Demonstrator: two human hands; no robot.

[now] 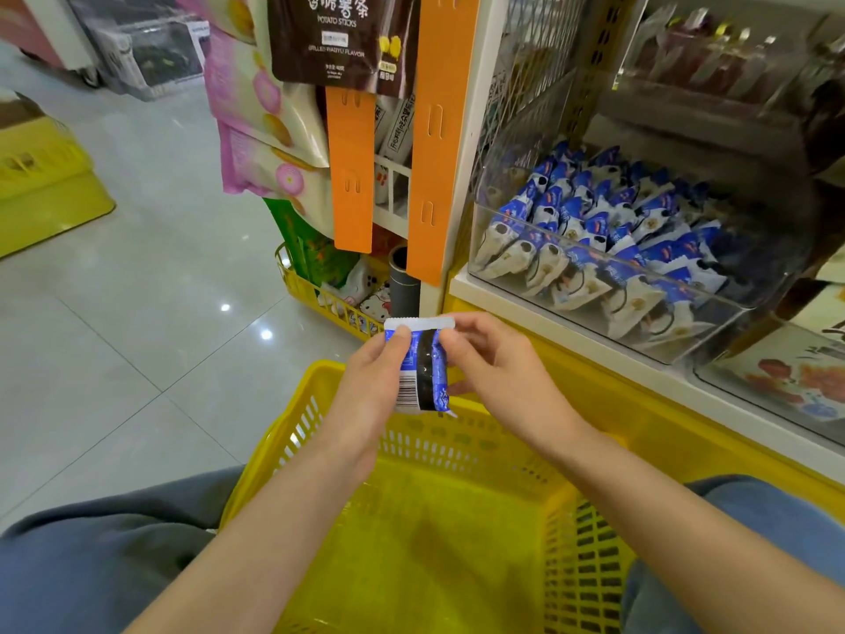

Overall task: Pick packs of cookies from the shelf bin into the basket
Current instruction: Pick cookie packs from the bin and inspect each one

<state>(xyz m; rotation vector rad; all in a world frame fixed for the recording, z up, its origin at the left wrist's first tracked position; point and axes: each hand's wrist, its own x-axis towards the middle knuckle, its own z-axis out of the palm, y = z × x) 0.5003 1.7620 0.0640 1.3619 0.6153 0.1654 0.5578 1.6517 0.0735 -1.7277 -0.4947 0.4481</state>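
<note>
progress: early, yellow basket [292, 455] looks empty | blue cookie pack [423, 368] held upright over its far rim | left hand [375, 382] and right hand [498, 368] both pinch it | clear shelf bin [686, 334] still full, many packs left

The pack [420, 372] was blue and white, with a black band and thin black barcode lines. The basket [590, 565] was bright yellow, with rows of little holes. The packs in the bin [590, 240] were blue and white too. The hanging strips [350, 176] were orange. The floor [137, 313] was pale grey.
</note>
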